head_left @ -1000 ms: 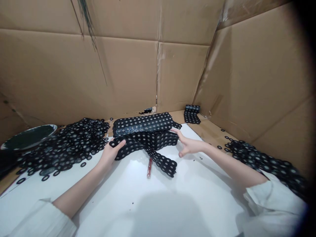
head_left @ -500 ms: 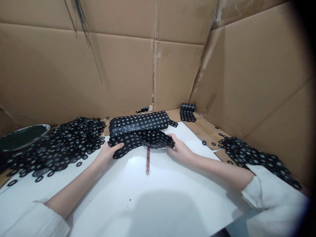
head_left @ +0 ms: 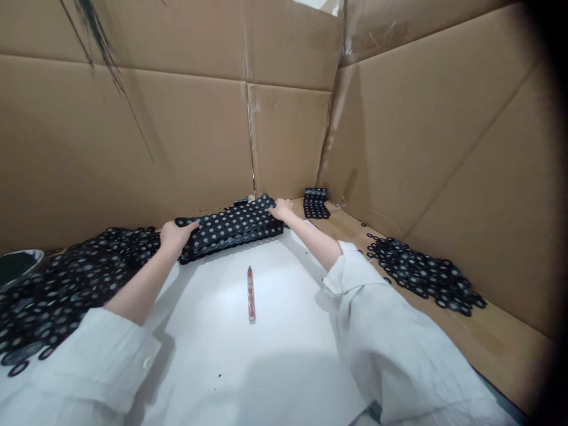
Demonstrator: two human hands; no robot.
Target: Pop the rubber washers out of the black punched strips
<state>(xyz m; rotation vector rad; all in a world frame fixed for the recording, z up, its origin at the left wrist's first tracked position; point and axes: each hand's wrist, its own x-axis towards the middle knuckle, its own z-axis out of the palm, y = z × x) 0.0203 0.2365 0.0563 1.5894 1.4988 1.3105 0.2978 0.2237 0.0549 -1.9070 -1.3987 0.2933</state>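
The black sheet (head_left: 231,228), patterned with rows of pale round dots, is at the far part of the white tabletop (head_left: 288,331), near the cardboard wall (head_left: 190,136); the left hand (head_left: 174,236) pinches one end, the right hand (head_left: 281,209) the other. Open white surface spreads nearer the body around a red pen (head_left: 251,294), between the left ring heap (head_left: 84,275) and right ring heap (head_left: 421,273)

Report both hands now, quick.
Left hand: closed on the left end of the black dotted strip.
Right hand: touching the strip's right end; whether closed, cannot tell.
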